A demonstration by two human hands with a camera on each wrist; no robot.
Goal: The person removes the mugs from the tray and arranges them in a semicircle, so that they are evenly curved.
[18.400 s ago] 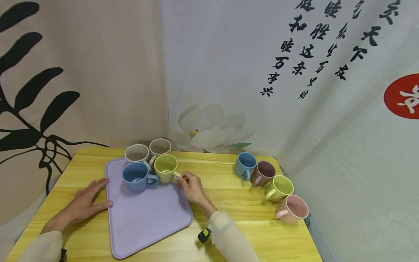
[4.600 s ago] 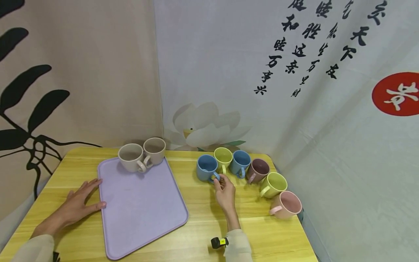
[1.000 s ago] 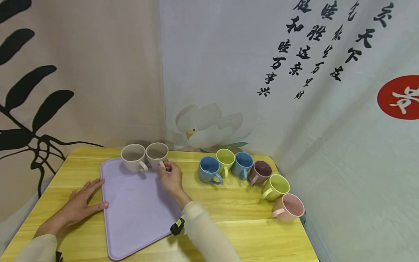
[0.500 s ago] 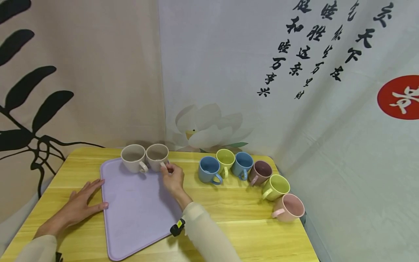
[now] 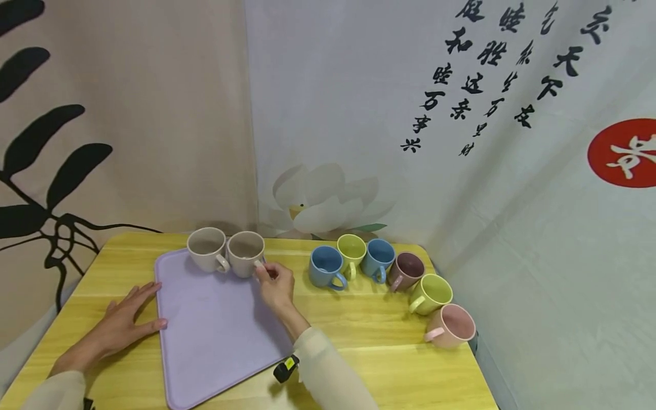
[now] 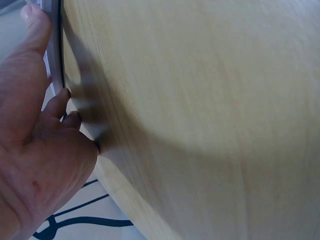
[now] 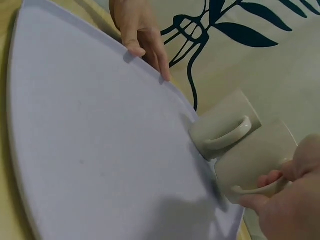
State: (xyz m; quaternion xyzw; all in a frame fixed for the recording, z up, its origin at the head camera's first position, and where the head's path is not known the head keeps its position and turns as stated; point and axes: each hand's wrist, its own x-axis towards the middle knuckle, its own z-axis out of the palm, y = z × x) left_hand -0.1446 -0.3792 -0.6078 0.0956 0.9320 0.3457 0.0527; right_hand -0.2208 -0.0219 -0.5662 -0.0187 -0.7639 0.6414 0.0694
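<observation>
My right hand (image 5: 279, 287) pinches the handle of the right-hand beige mug (image 5: 246, 254) at the far end of the lilac tray (image 5: 220, 336). In the right wrist view the thumb and fingers of that hand (image 7: 295, 202) close on the handle of this beige mug (image 7: 255, 160). Beside it stands a second beige mug (image 5: 206, 250), its handle turned toward the first. Whether the held mug touches the tray is hard to tell. Fingers spread, my left hand (image 5: 115, 324) rests against the tray's left edge; the left wrist view shows its thumb and fingers (image 6: 37, 25) along the rim.
Right of the tray, a slanting row of mugs runs along the table (image 5: 359, 376): blue (image 5: 326, 267), lime (image 5: 351, 249), another blue (image 5: 378, 259), plum (image 5: 406, 271), another lime (image 5: 431, 293) and pink (image 5: 451, 326). A printed curtain (image 5: 328, 114) hangs close behind.
Earlier, a blue and a lime mug left the tray for the row at right. Over the last second, the right hand has drawn the right-hand beige mug slightly nearer. The left hand stays put.
</observation>
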